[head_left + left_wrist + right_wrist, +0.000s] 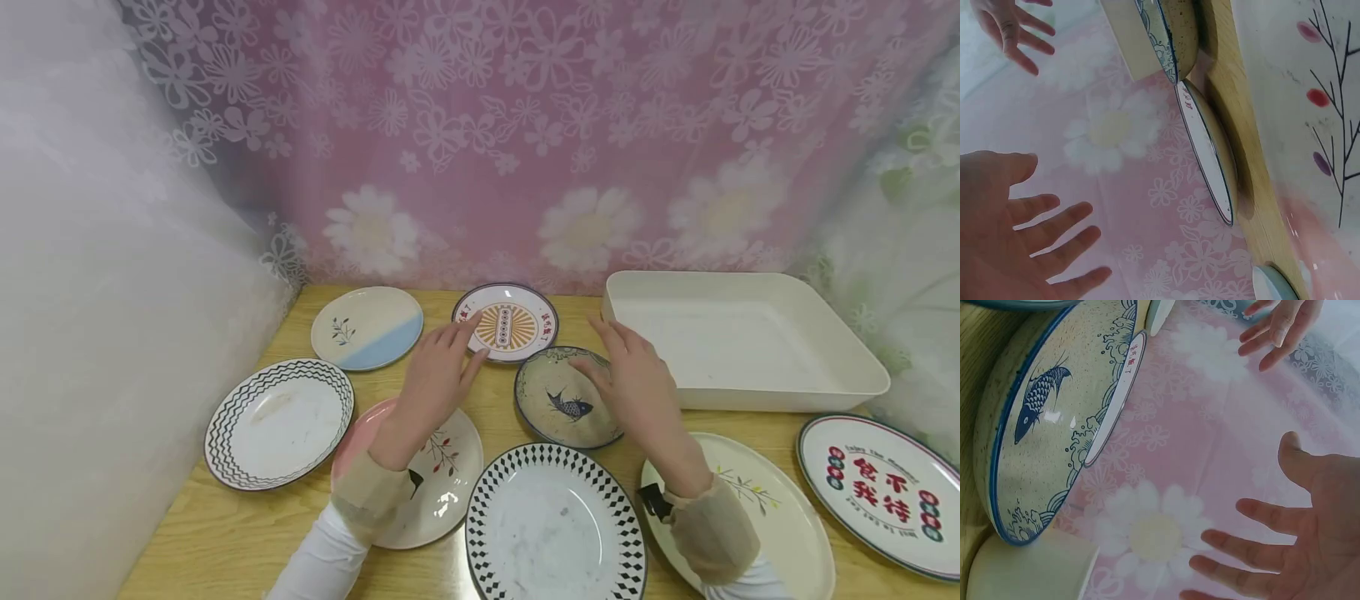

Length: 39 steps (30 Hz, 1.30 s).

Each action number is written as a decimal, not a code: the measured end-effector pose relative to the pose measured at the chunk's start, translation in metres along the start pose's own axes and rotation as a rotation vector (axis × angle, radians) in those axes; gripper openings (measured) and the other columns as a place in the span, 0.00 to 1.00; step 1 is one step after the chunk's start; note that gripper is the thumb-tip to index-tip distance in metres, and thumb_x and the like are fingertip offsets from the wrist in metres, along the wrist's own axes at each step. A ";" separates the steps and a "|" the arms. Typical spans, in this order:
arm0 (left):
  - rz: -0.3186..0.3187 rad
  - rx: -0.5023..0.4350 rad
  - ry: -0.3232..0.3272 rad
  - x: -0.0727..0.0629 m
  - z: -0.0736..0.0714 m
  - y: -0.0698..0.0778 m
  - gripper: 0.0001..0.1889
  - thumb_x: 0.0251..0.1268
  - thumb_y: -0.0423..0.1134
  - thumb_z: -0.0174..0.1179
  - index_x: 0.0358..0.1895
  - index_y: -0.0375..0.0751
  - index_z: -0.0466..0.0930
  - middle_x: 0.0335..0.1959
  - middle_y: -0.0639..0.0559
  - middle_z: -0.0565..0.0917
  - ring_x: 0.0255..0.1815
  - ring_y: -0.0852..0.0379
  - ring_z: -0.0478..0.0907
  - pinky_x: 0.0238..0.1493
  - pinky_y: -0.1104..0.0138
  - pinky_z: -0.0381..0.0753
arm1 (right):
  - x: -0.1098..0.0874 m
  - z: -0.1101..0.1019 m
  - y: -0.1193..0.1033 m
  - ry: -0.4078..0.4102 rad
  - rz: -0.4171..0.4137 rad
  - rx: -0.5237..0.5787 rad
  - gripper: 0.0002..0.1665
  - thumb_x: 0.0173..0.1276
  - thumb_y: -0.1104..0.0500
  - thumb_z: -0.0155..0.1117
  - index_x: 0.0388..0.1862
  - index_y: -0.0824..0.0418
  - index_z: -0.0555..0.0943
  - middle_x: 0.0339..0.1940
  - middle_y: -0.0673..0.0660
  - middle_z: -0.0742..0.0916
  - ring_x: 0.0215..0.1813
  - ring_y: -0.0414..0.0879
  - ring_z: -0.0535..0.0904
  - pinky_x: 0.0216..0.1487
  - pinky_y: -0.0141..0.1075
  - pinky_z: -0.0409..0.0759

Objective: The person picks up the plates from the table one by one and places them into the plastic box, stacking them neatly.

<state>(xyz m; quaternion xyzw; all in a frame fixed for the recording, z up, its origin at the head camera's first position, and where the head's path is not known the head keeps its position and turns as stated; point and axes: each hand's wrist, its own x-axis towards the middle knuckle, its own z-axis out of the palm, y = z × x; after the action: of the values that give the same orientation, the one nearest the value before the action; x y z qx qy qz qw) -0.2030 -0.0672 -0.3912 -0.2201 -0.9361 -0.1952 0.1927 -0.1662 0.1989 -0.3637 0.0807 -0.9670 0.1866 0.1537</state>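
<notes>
My left hand [437, 371] hovers above the pink and white plate [457, 500] with red sprigs, its fingers spread and holding nothing. Over the fish plate [555, 387] and toward the white bin is my right hand [637, 387], also with spread fingers and nothing in them. Between the fingertips of both hands, farther back, lies a white plate [510, 321] with an orange sunburst. In the left wrist view, the left hand [1035, 231] is apart from every plate. The right wrist view has the right hand [1285, 531] beside the fish plate [1054, 425], not touching it.
A white rectangular bin [735, 333] stands at the back right. Around the wooden table [217, 533] lie a beige and blue plate [367, 325], a wavy-rimmed plate [281, 425], a diamond-rimmed plate [555, 525], a cream plate [787, 517] and a red-lettered plate [885, 492]. Behind hangs a pink flowered curtain [480, 167].
</notes>
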 end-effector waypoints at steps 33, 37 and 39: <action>-0.117 -0.156 0.043 -0.018 -0.008 -0.005 0.10 0.78 0.44 0.56 0.43 0.46 0.86 0.28 0.60 0.89 0.18 0.67 0.77 0.18 0.70 0.70 | -0.051 -0.001 0.025 -0.370 -0.077 -0.029 0.09 0.64 0.56 0.74 0.26 0.57 0.86 0.22 0.46 0.85 0.23 0.38 0.70 0.25 0.35 0.72; -0.117 -0.172 0.027 -0.020 -0.007 -0.005 0.10 0.78 0.43 0.57 0.44 0.45 0.87 0.28 0.59 0.89 0.18 0.67 0.78 0.18 0.70 0.70 | -0.057 0.006 0.029 -0.390 -0.097 -0.042 0.10 0.63 0.55 0.74 0.24 0.56 0.86 0.19 0.45 0.83 0.22 0.37 0.70 0.26 0.34 0.74; -0.116 -0.177 0.017 -0.021 -0.005 -0.005 0.10 0.78 0.43 0.57 0.45 0.44 0.87 0.28 0.58 0.89 0.18 0.67 0.77 0.18 0.71 0.70 | -0.059 0.009 0.030 -0.412 -0.092 -0.033 0.10 0.64 0.55 0.74 0.24 0.56 0.86 0.18 0.44 0.83 0.21 0.37 0.70 0.25 0.34 0.74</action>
<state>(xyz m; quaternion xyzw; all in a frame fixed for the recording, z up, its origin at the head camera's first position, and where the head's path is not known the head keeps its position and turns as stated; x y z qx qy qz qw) -0.1864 -0.0804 -0.3974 -0.1801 -0.9246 -0.2900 0.1688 -0.1196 0.2288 -0.4016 0.1586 -0.9762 0.1433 -0.0378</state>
